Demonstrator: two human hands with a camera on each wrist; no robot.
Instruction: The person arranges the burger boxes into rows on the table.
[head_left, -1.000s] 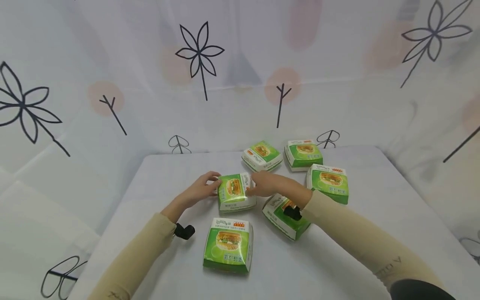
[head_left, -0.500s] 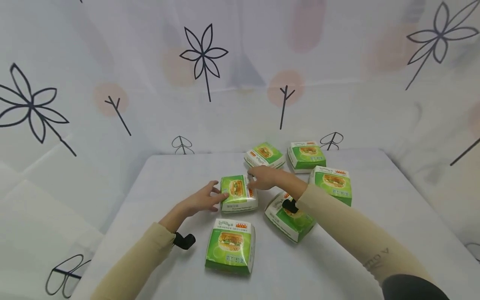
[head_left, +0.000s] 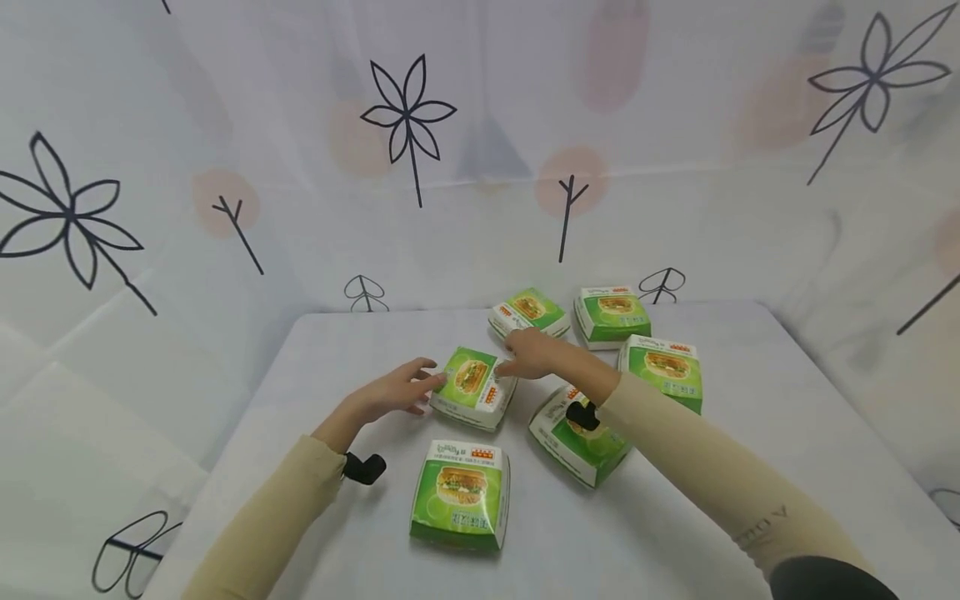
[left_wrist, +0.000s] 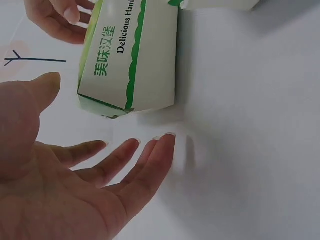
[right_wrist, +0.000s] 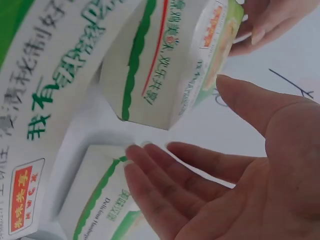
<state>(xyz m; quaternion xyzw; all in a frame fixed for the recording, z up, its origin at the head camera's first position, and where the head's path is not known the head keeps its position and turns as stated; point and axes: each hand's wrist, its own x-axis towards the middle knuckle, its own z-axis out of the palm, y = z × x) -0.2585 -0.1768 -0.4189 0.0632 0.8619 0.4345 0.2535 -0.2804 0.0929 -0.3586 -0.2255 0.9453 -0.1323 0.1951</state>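
A green-and-white burger box [head_left: 474, 382] with a burger picture on its lid sits turned at an angle between the two hands. To its left is the left hand [head_left: 401, 389]; in the left wrist view a gap separates the relaxed, spread fingers [left_wrist: 150, 170] from the box's side. The right hand [head_left: 534, 354] is at the box's upper right corner. Its fingers [right_wrist: 185, 175] look loosely extended in the right wrist view, apart from that box [right_wrist: 155, 65], close to the burger box [right_wrist: 97, 195] behind. Neither hand grips anything.
One burger box [head_left: 461, 496] lies nearer the front. Another tilted burger box [head_left: 581, 437] is partly under the right forearm. More boxes stand at the back: one angled [head_left: 528, 310], one straighter [head_left: 612, 317], and one to the right [head_left: 662, 371]. Patterned cloth [head_left: 315, 233] surrounds the white table [head_left: 337, 350].
The middle burger box has turned clockwise. Both hands touched its sides at first; the left has drawn slightly left, and the right has shifted up toward the far corner.
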